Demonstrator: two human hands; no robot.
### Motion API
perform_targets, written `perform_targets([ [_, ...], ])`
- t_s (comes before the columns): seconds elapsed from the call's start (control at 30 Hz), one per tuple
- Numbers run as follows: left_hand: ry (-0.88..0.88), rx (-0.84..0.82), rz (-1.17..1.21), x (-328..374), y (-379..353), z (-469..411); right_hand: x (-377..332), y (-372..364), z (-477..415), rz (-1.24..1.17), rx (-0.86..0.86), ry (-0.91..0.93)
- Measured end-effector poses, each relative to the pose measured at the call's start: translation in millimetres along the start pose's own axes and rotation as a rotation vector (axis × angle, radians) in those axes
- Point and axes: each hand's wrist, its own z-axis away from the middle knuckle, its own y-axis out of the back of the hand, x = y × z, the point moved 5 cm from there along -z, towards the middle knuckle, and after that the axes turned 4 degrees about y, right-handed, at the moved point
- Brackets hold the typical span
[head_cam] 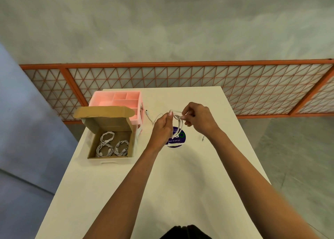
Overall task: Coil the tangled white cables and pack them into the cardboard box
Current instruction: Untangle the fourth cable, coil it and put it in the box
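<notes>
Under the grip (180, 116) lies a cream-white rectangular tabletop (189, 184) that narrows toward its far edge. Beyond the grip, past that edge, an orange-framed wire-mesh panel (180, 76) with triangular cells spans the whole width. Above it in the view spreads mottled grey concrete (162, 21); floor or wall, it cannot be told. Right of the grip, a grey concrete floor (292, 157) shows beside the table. Left of the grip is a smooth blue-grey surface (23, 103). The light is soft and even.

Round dark-blue sticker (178, 141) on the white rectangular tabletop (198, 166) | white lettering reads "Clean as you go" | smaller line above it partly covered, too small to read | green ring emblem at its right edge
</notes>
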Motion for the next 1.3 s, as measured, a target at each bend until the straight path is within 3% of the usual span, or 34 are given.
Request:
perform_targets([
  [0.1, -0.017, 0.071, -0.035, -3, 2, -6, -4, -3, 1, -0.021, 0.062, -0.038],
  [0.3, -0.059, 0.044, -0.033, -1, 2, -8, -18, -12, 3, 0.123, -0.113, 0.075],
  [0.63, -0.044, 0.058, -0.023, -5, 12, -7, -15, 8, 9, -0.152, -0.183, 0.051],
  [0.9, 0.069, -0.217, 0.254, -2, 7, 1, 2, 11, 9, -0.377, -0.195, -0.070],
  [1.1, 0.004, -0.413, 0.056, 6, 20, -2, 4, 19, 7, -0.332, -0.194, -0.052],
  [1.3, 0.018, -0.297, 0.088, 9, 15, -1, 0, 26, 4, -0.301, -0.190, -0.019],
])
